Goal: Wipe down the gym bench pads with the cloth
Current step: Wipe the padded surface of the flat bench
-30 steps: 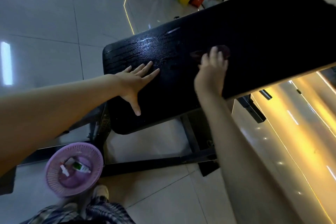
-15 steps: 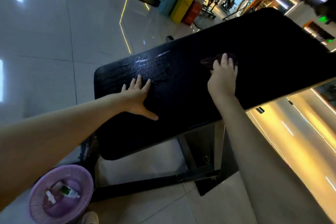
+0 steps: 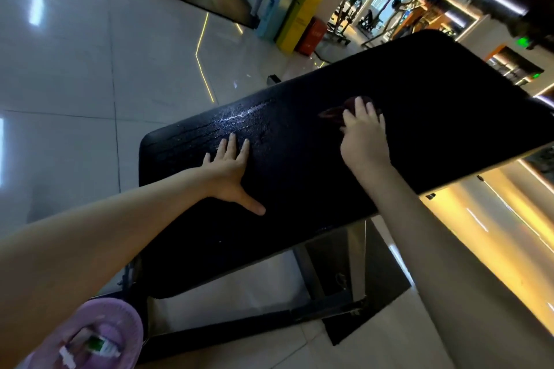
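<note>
Black bench pad [image 3: 299,234] fills mid-frame; left hand [image 3: 230,172] lies flat, fingers spread, near its left end; right hand [image 3: 364,135] presses the cloth [image 3: 335,112] flat-fingered, bare pad beyond toward upper right.

The left hand [image 3: 229,172] has pivoted on the bench pad [image 3: 434,105].
</note>
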Action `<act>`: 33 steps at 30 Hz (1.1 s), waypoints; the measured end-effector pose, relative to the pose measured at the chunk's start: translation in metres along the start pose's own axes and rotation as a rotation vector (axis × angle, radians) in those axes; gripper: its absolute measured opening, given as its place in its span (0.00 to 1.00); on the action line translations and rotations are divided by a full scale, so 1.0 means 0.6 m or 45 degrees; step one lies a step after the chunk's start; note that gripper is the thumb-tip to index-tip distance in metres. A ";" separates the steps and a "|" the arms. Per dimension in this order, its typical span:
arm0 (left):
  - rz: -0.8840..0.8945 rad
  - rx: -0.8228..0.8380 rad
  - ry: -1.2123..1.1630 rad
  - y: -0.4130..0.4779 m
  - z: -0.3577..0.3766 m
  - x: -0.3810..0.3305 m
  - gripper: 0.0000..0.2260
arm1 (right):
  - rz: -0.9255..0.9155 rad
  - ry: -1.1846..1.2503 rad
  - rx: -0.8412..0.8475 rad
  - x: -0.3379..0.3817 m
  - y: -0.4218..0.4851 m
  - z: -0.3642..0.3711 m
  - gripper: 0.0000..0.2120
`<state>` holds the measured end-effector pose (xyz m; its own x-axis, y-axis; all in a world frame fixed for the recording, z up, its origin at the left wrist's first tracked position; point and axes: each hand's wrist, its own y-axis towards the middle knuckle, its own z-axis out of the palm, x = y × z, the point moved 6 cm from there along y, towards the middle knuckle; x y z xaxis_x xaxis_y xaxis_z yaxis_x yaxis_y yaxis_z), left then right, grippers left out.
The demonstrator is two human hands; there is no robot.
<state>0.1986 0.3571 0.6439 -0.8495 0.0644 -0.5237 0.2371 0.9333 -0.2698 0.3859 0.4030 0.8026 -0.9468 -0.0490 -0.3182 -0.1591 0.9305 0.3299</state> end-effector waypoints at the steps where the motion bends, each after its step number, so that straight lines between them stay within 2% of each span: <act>1: -0.009 0.001 -0.003 0.000 -0.002 -0.001 0.70 | 0.059 0.023 -0.031 0.020 0.008 0.006 0.21; 3: -0.044 -0.010 -0.009 0.000 -0.004 -0.004 0.72 | 0.052 0.126 -0.055 0.088 0.003 0.024 0.21; 5: -0.102 -0.038 -0.012 -0.002 -0.006 -0.001 0.73 | -0.136 0.224 -0.021 0.174 -0.029 0.049 0.21; 7: -0.171 -0.044 -0.026 -0.003 -0.004 0.005 0.73 | -0.347 0.259 0.129 0.237 -0.081 0.072 0.21; 10: -0.191 -0.026 -0.040 -0.005 -0.002 0.008 0.72 | -0.514 0.225 0.202 0.221 -0.105 0.068 0.20; 12: -0.172 -0.011 -0.048 -0.007 -0.005 0.007 0.73 | -0.494 0.164 0.184 0.163 -0.066 0.053 0.20; 16: -0.153 0.017 -0.060 -0.007 -0.002 0.014 0.73 | -0.124 0.090 0.049 0.038 0.036 0.013 0.22; 19: -0.157 0.025 -0.039 -0.006 -0.002 0.012 0.73 | 0.060 0.114 -0.021 0.069 0.054 0.021 0.21; 21: -0.162 0.026 -0.026 -0.005 -0.004 0.008 0.72 | 0.017 0.200 -0.010 0.142 0.038 0.040 0.21; 24: -0.145 0.031 -0.030 -0.002 -0.004 0.013 0.71 | -0.275 0.284 0.175 0.265 -0.025 0.080 0.20; 26: -0.131 0.023 -0.033 -0.002 -0.001 0.017 0.70 | -0.427 0.249 0.254 0.291 -0.061 0.092 0.20; 30: -0.141 0.001 -0.016 -0.009 -0.004 0.016 0.71 | -0.539 0.153 0.221 0.204 -0.020 0.068 0.17; 33: -0.120 -0.009 -0.040 -0.008 -0.003 0.021 0.72 | -0.325 0.114 0.104 0.117 0.064 0.041 0.19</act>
<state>0.1858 0.3539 0.6402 -0.8526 -0.0350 -0.5214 0.1531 0.9373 -0.3132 0.3204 0.4441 0.7712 -0.9004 -0.3142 -0.3011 -0.3761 0.9098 0.1754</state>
